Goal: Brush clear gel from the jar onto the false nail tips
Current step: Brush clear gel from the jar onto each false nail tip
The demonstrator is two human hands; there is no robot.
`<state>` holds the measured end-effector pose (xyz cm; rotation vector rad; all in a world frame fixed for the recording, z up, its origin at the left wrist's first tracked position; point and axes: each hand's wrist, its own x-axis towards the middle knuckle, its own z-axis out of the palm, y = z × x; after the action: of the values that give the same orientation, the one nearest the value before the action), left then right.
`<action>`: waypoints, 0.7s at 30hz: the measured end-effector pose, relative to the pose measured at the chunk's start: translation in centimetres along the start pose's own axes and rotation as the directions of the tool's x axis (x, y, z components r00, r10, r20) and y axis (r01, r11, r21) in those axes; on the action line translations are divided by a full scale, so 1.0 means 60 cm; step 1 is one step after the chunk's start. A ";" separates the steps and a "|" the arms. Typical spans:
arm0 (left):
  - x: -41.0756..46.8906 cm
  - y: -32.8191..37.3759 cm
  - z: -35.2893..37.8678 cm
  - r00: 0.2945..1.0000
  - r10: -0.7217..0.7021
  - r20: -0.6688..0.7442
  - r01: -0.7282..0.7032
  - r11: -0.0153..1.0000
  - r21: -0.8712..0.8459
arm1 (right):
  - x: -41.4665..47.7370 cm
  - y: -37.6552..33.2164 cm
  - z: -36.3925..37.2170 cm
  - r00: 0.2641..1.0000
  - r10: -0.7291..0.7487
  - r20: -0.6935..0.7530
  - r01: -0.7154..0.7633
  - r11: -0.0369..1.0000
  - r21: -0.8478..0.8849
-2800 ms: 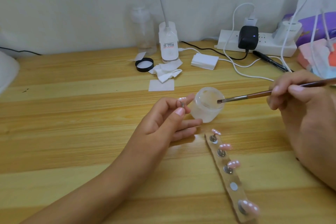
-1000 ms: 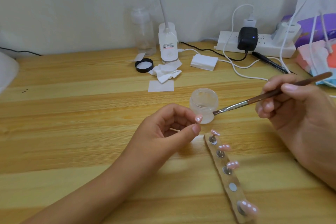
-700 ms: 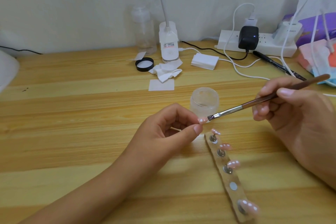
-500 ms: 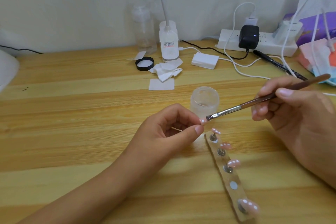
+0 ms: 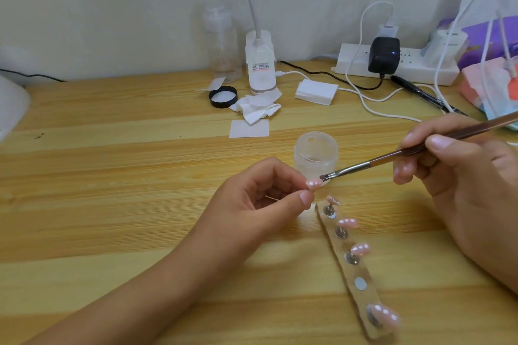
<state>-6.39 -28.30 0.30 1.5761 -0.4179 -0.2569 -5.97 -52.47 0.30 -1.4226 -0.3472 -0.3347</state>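
As left grip [image 5: 252, 206] pinches nail tip [image 5: 314, 184], brush [image 5: 361, 166] touches it.

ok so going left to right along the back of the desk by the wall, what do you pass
clear bottle → lamp base → stack of white pads → black adapter → white plug
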 end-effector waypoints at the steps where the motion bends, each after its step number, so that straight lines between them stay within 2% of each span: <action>1: 0.000 0.001 0.000 1.000 -0.001 0.002 0.001 1.000 0.001 | 0.001 -0.001 0.000 1.000 0.006 -0.006 -0.006 1.000 0.014; 6: 0.001 0.001 0.000 1.000 -0.001 -0.008 0.001 1.000 0.031 | 0.005 -0.003 0.003 0.998 0.054 0.010 -0.055 0.994 0.092; 12: 0.001 0.001 0.000 1.000 -0.005 0.000 0.005 1.000 0.023 | 0.003 -0.003 0.007 0.996 0.072 0.055 -0.076 0.994 0.080; 21: 0.000 0.006 0.003 1.000 -0.007 0.030 0.006 0.999 0.040 | 0.005 0.001 0.003 0.993 0.111 0.047 -0.114 0.991 0.076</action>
<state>-6.51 -28.47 0.62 1.6145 -0.4439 -0.2788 -5.71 -52.31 0.41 -1.3676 -0.3097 -0.1970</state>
